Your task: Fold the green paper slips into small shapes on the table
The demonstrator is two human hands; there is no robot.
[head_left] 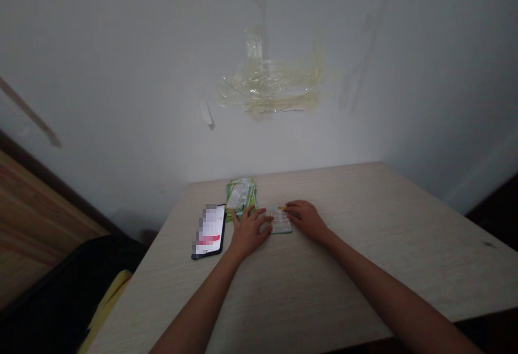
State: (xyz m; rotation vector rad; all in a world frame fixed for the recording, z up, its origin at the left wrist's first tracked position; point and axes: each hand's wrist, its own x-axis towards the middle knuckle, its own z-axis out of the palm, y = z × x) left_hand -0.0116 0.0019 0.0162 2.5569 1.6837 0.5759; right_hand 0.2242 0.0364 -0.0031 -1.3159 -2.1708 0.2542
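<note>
My left hand (247,231) and right hand (306,218) lie flat, unclenched, frame centre. Both touch small green-white paper packet (280,223) between them.

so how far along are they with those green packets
A pile of green packets lies behind the left hand; whether it is finished or waiting cannot be told. In hand: the left hand and right hand both touch one small packet lying flat on the table. Left: unclear, as only that one pile shows.
</note>
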